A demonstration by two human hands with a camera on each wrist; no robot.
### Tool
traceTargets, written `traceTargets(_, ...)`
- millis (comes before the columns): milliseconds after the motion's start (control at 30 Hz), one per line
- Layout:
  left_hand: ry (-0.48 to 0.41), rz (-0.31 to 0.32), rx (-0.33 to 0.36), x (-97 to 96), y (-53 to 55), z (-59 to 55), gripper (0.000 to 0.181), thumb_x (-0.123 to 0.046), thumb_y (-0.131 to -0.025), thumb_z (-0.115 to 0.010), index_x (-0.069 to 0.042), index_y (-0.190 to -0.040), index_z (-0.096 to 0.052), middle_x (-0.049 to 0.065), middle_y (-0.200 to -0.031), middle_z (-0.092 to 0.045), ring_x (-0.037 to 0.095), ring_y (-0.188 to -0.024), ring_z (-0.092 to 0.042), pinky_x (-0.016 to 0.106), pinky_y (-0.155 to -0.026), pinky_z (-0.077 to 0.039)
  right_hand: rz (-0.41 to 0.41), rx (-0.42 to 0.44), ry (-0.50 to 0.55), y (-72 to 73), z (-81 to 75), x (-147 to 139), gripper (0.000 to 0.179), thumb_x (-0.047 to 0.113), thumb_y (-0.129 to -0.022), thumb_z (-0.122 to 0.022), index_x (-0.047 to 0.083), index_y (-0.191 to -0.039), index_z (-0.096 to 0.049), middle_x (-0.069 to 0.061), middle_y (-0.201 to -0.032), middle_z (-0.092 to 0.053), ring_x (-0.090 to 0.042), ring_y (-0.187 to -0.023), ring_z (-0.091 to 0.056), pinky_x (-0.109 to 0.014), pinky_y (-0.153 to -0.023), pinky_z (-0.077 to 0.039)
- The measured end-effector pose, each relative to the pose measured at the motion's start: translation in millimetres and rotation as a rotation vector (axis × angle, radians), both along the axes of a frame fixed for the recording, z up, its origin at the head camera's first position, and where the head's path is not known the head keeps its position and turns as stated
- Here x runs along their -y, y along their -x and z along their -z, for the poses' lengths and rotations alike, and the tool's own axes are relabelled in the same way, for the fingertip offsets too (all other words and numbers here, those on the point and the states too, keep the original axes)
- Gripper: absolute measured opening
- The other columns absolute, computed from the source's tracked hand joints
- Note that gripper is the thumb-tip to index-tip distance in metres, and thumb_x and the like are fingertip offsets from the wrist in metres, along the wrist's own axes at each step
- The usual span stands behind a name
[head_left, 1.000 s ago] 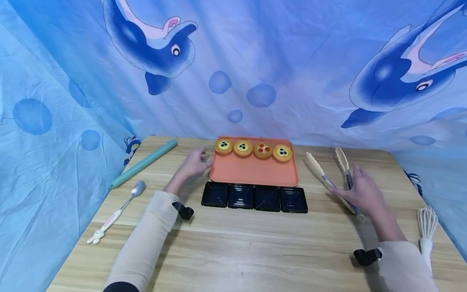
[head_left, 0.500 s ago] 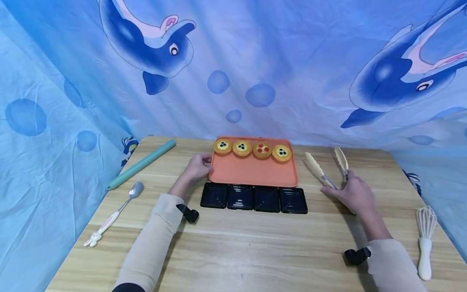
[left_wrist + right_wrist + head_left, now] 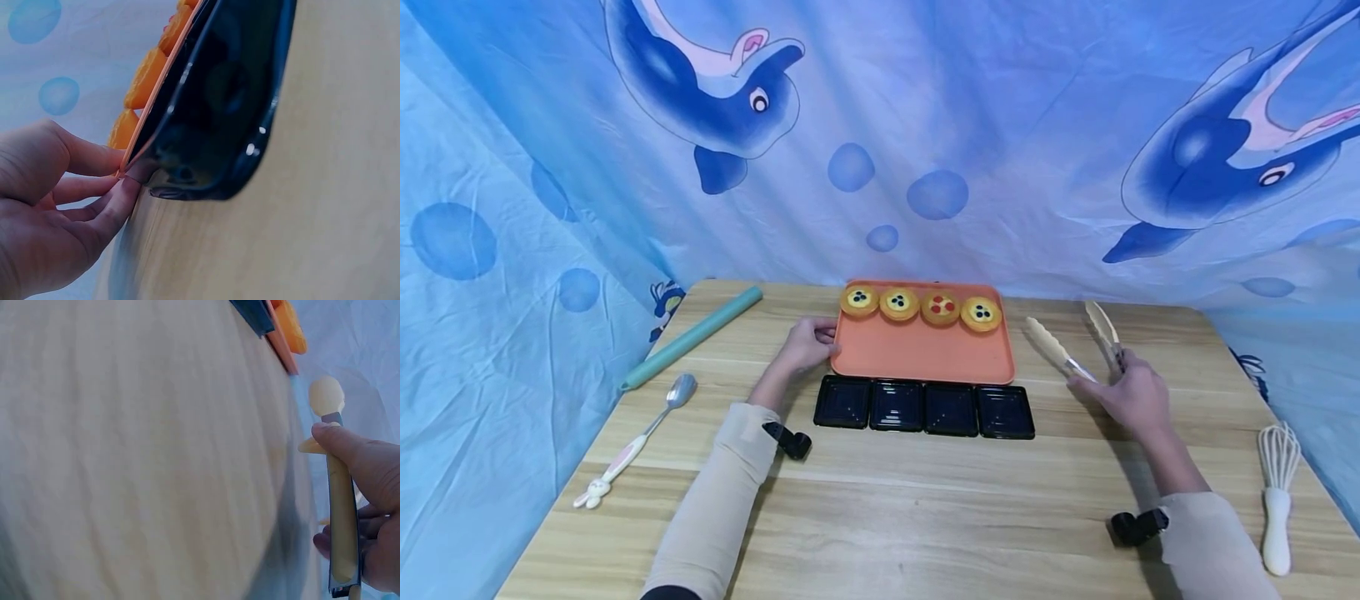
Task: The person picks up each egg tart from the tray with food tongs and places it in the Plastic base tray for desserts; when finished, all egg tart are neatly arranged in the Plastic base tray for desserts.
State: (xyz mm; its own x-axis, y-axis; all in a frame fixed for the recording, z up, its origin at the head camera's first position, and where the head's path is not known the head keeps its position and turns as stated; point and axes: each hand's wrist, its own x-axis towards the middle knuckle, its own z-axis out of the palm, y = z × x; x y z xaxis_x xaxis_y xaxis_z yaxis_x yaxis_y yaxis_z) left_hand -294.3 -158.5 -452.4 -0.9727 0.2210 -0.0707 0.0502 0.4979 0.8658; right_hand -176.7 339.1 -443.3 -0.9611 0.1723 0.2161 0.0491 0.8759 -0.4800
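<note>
In the head view an orange tray (image 3: 925,357) lies at the back of the table. Several egg tarts (image 3: 941,308) stand in a row along its far side, one topped with red pieces, the others with dark berries. My left hand (image 3: 805,346) is at the tray's left edge; the left wrist view shows thumb and fingers pinching the tray rim (image 3: 132,145). On the right, my right hand (image 3: 1135,398) holds food tongs (image 3: 1051,346) by their arms, the cream tips spread and pointing away. The right wrist view shows my thumb along the tongs' arm (image 3: 341,519).
A row of joined black square dishes (image 3: 897,406) sits just in front of the tray. At left lie a green rolling pin (image 3: 694,337) and a rabbit-handled spoon (image 3: 634,446). A white whisk (image 3: 1276,500) lies near the right edge. A blue dolphin curtain (image 3: 895,108) hangs behind.
My left hand has moved to the tray's left edge and now pinches it. My right hand has come down around the tongs, whose tips have drawn slightly closer. The tarts have stayed in place.
</note>
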Motion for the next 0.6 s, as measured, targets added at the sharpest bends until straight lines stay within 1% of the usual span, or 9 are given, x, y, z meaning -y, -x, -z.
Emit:
traceTargets(67, 0.001, 0.000, 0.006, 0.3, 0.0, -0.3, 0.048, 0.005, -0.087, -0.067, 0.009, -0.134, -0.055, 0.024, -0.115, -0.064, 0.034, -0.103, -0.061, 0.036, -0.084, -0.054, -0.022, -0.015, 0.015, -0.5, -3.9, -2, 0.063, 0.045, -0.077, -0.084, -0.007, -0.096, -0.054, -0.009, -0.068, -0.048, -0.025, -0.058, -0.046, -0.034, -0.049, -0.038)
traceTargets(100, 0.002, 0.000, 0.010, 0.4, -0.3, -0.4, 0.048, 0.005, -0.088, -0.067, 0.009, -0.134, -0.055, 0.024, -0.115, -0.064, 0.034, -0.103, -0.061, 0.036, -0.083, -0.054, -0.033, -0.015, 0.025, -0.6, -6.2, -3, 0.065, 0.044, -0.077, -0.084, -0.009, -0.100, -0.054, -0.010, -0.070, -0.049, -0.025, -0.059, -0.047, -0.035, -0.049, -0.038)
traceTargets(200, -0.004, -0.003, 0.018, 0.7, -0.3, -0.1, 0.049, 0.005, -0.088, -0.067, 0.009, -0.135, -0.054, 0.023, -0.115, -0.063, 0.033, -0.103, -0.061, 0.035, -0.082, -0.054, -0.055, 0.005, 0.041, -0.4, -14.2, -6, 0.081, 0.046, -0.077, -0.084, -0.014, -0.122, -0.053, -0.019, -0.081, -0.056, -0.030, -0.068, -0.051, -0.041, -0.055, -0.044)
traceTargets(233, -0.007, -0.003, 0.020, 0.9, -0.5, 0.0, 0.049, 0.005, -0.088, -0.066, 0.009, -0.135, -0.054, 0.024, -0.115, -0.063, 0.034, -0.104, -0.061, 0.035, -0.082, -0.054, -0.064, 0.010, 0.042, -0.2, -17.0, -6, 0.088, 0.046, -0.077, -0.084, -0.015, -0.130, -0.050, -0.022, -0.085, -0.057, -0.033, -0.071, -0.052, -0.044, -0.058, -0.046)
traceTargets(300, -0.013, -0.004, 0.022, 1.2, -0.4, 0.4, 0.049, 0.005, -0.088, -0.066, 0.009, -0.135, -0.054, 0.024, -0.114, -0.063, 0.034, -0.104, -0.061, 0.035, -0.082, -0.054, -0.083, 0.019, 0.031, 0.3, -22.7, -7, 0.098, 0.047, -0.077, -0.084, -0.016, -0.140, -0.042, -0.030, -0.099, -0.059, -0.040, -0.082, -0.055, -0.053, -0.067, -0.048)
traceTargets(333, -0.016, -0.006, 0.023, 1.3, -0.2, 0.6, 0.049, 0.005, -0.087, -0.067, 0.009, -0.134, -0.054, 0.024, -0.114, -0.063, 0.034, -0.103, -0.061, 0.035, -0.082, -0.054, -0.097, 0.020, 0.023, 1.0, -25.6, -8, 0.100, 0.047, -0.077, -0.084, -0.016, -0.141, -0.040, -0.034, -0.107, -0.058, -0.045, -0.089, -0.055, -0.058, -0.071, -0.047)
traceTargets(467, -0.020, -0.008, 0.028, 1.5, -0.1, 0.2, 0.049, 0.005, -0.087, -0.067, 0.009, -0.135, -0.054, 0.024, -0.113, -0.063, 0.034, -0.103, -0.061, 0.035, -0.082, -0.054, -0.157, 0.021, -0.022, 6.1, -36.7, -7, 0.100, 0.048, -0.075, -0.085, -0.015, -0.140, -0.043, -0.040, -0.122, -0.051, -0.055, -0.103, -0.051, -0.067, -0.081, -0.043)
traceTargets(567, -0.023, -0.013, 0.036, 1.0, 0.1, -0.6, 0.049, 0.005, -0.087, -0.067, 0.008, -0.135, -0.054, 0.023, -0.115, -0.063, 0.033, -0.104, -0.061, 0.035, -0.083, -0.054, -0.215, 0.054, -0.031, 11.6, -44.2, -5, 0.101, 0.048, -0.074, -0.085, -0.015, -0.140, -0.042, -0.041, -0.131, -0.046, -0.058, -0.113, -0.046, -0.069, -0.088, -0.040)
traceTargets(600, -0.026, -0.013, 0.040, 0.8, 0.3, -0.5, 0.049, 0.005, -0.087, -0.067, 0.008, -0.135, -0.054, 0.023, -0.115, -0.063, 0.033, -0.104, -0.061, 0.035, -0.084, -0.054, -0.236, 0.068, -0.036, 13.5, -46.1, -4, 0.102, 0.048, -0.075, -0.085, -0.015, -0.141, -0.041, -0.042, -0.135, -0.042, -0.060, -0.118, -0.042, -0.071, -0.092, -0.037)
